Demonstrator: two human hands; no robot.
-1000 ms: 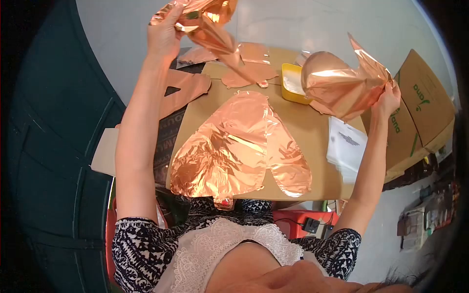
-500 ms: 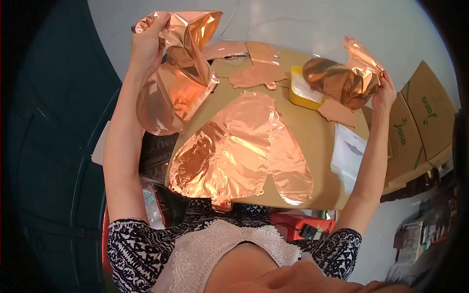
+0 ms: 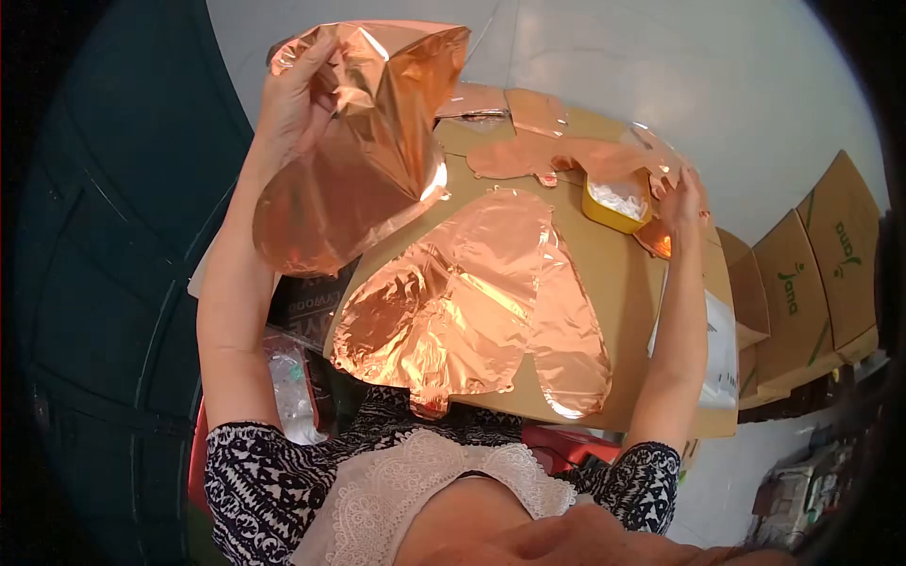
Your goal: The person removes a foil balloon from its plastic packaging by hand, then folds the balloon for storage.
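Observation:
My left hand (image 3: 300, 108) is closed on a crumpled, flat rose-gold foil balloon (image 3: 377, 151), which hangs above the table's left side. Over at the right back, my right hand (image 3: 683, 200) has its fingers apart. They touch another rose-gold foil balloon (image 3: 604, 153) that lies along the back, partly over a yellow tub (image 3: 609, 218) with white contents. Between my arms, a larger foil balloon (image 3: 472, 292) lies spread on the cardboard tabletop (image 3: 628, 330), its lower edge toward me.
Packaged foil pieces (image 3: 536, 111) lie at the back edge. White printed sheets (image 3: 722, 344) are at the right, partly behind my forearm. Cardboard boxes (image 3: 802, 283) stand beyond the right edge. Under the table's left side is a bin with clear plastic (image 3: 294, 391).
My right hand has lowered its balloon from the air onto the back right of the table, across the tub. My left hand still holds its balloon, now more spread out.

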